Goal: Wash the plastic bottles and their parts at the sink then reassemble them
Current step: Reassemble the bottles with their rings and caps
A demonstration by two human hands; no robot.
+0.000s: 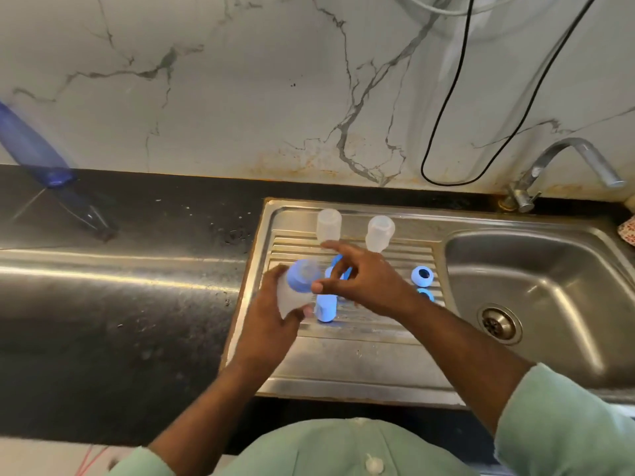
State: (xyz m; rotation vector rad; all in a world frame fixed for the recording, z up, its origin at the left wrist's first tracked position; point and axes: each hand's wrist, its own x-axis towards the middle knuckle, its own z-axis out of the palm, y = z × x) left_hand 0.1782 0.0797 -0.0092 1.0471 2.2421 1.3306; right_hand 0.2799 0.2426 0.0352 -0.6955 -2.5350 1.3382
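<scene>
Left hand: your left hand (271, 305) is curled round a clear bottle (293, 297), holding it tilted above the left part of the ribbed drainboard (395, 324), its mouth pointing up and to the right.
Bottle top: a blue collar (304, 274) sits on the neck of that bottle; blur hides whether it is fully seated.
Right hand: your right hand (364, 281) hovers just right of the collar, thumb and forefinger bent into a loose ring with the thumb tip near the collar's edge, the other fingers stretched out; you pinch nothing that can be made out.
Under the hands: a capped blue-and-white bottle (325, 309) lies on the drainboard ribs directly below the gap between your hands.
Far edge of drainboard: two clear bottles stand mouth-down, one (329, 224) beyond your right fingertips, the other (379, 232) further right.
Right edge of drainboard: a blue ring (422, 276) lies near the basin, with a second blue part (427, 295) just nearer you, partly hidden by your forearm.
Basin: the sink bowl (536, 269) lies to the right, the tap (563, 166) at its far corner.
Bench: a dark blue bottle (37, 149) leans against the wall at the far left of the bench (120, 269).
</scene>
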